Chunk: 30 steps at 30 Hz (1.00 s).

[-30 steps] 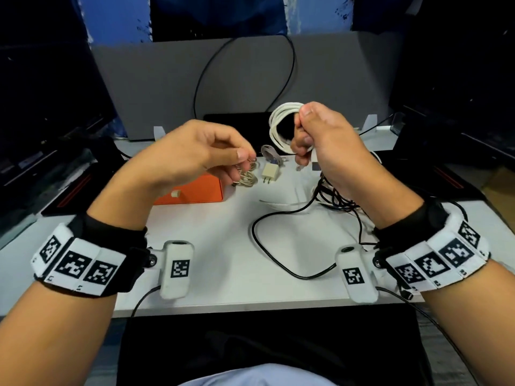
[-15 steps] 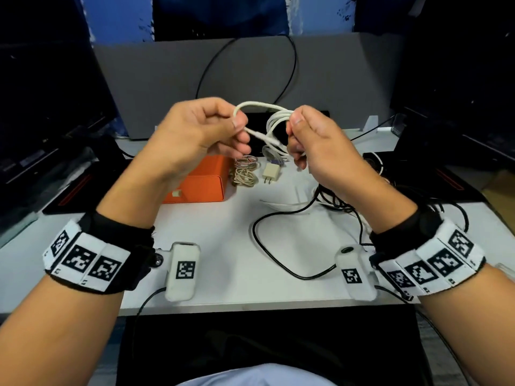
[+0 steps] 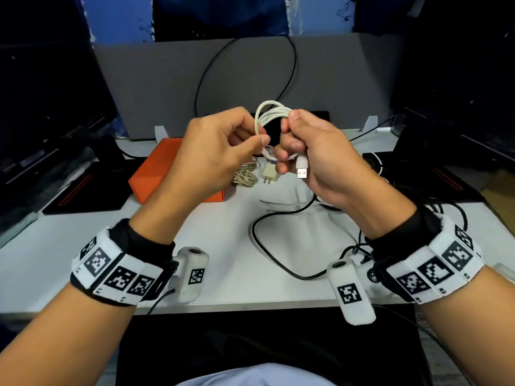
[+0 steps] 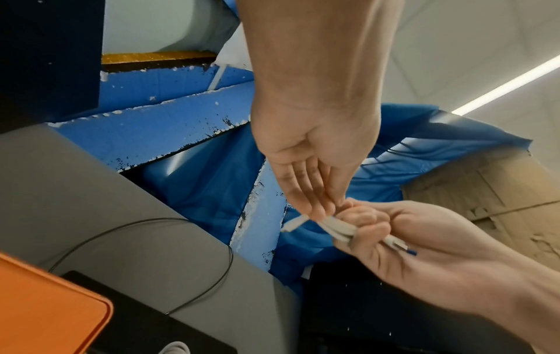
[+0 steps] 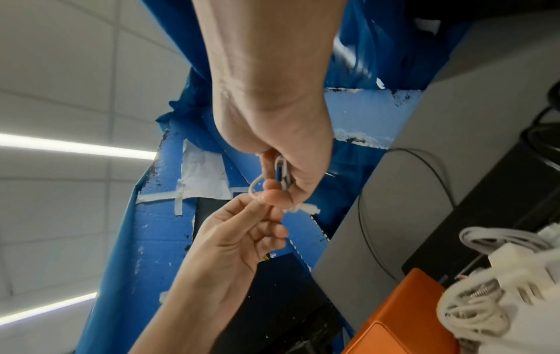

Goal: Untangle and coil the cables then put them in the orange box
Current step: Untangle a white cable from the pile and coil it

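Observation:
I hold a white USB cable (image 3: 271,112), wound into a small coil, above the table. My right hand (image 3: 289,140) grips the coil's bundled strands, and the USB plug (image 3: 301,169) sticks out below its fingers. My left hand (image 3: 257,140) pinches a strand at the coil's left side; the wrist views show its fingertips (image 5: 257,203) against the right hand's (image 4: 363,222). The orange box (image 3: 156,171) sits closed on the table behind my left hand. A beige coiled cable (image 3: 245,177) lies just right of the box.
A small cream charger plug (image 3: 269,174) lies beside the beige coil. A long black cable (image 3: 267,246) loops over the white table (image 3: 223,232) toward a tangle at the right. A grey partition (image 3: 167,79) stands at the back, with dark monitors on both sides.
My left hand came up from beside the box to the coil and took a strand. It now pinches lower at the coil's left side, and the USB plug shows below my right hand.

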Each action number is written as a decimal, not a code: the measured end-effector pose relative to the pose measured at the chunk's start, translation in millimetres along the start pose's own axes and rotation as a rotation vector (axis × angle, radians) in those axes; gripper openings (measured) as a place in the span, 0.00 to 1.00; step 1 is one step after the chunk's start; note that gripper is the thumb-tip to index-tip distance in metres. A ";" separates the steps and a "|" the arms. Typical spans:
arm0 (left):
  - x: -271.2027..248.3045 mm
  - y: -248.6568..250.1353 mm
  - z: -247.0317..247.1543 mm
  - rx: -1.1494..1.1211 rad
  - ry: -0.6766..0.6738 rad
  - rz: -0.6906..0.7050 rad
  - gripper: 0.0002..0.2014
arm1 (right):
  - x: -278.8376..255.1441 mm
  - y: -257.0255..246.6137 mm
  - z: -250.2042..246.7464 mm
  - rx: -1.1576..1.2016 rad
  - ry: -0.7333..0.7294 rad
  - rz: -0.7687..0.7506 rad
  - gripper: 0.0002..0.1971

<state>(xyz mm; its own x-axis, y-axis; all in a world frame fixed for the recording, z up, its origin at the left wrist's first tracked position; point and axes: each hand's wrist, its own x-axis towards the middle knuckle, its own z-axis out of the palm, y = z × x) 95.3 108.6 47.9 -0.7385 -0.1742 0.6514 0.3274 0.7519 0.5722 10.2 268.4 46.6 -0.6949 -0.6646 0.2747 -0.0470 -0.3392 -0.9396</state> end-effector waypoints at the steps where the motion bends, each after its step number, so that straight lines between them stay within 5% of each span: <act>1: -0.2 -0.5 1.5 0.081 0.044 0.052 0.08 | -1.0 -1.3 -0.5 0.054 -0.017 0.022 0.15; 4: 1.3 -2.0 1.6 0.075 0.135 0.029 0.17 | -2.9 -4.4 -0.7 0.154 -0.087 0.071 0.14; 9: -3.7 -0.9 8.3 -0.223 -0.127 -0.064 0.24 | -8.7 -0.2 6.9 0.130 -0.232 0.134 0.14; 13: -2.1 -2.7 4.8 -0.048 -0.235 -0.071 0.10 | -6.0 -11.2 -1.0 0.046 -0.167 0.083 0.14; 14: -0.4 -2.2 2.7 -0.095 -0.250 -0.089 0.13 | -3.9 -16.2 -5.7 0.040 -0.125 0.069 0.14; 17: 3.7 4.3 -2.4 -0.337 -0.253 -0.155 0.19 | -0.4 -23.6 -14.4 0.033 -0.059 0.051 0.14; 26: 1.9 -4.3 -3.4 -0.156 -0.247 -0.065 0.18 | -3.0 -18.3 -12.5 -0.053 -0.108 0.085 0.15; 30: 4.2 -6.9 -11.3 -0.154 -0.195 -0.055 0.19 | -4.1 -30.1 -26.6 -0.366 -0.164 0.030 0.11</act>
<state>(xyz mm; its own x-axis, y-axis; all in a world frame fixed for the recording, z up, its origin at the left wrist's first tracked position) 96.6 95.5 52.3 -0.8526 -0.0754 0.5171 0.3580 0.6365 0.6831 -4.6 299.0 68.4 -0.5774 -0.7782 0.2471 -0.3018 -0.0779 -0.9502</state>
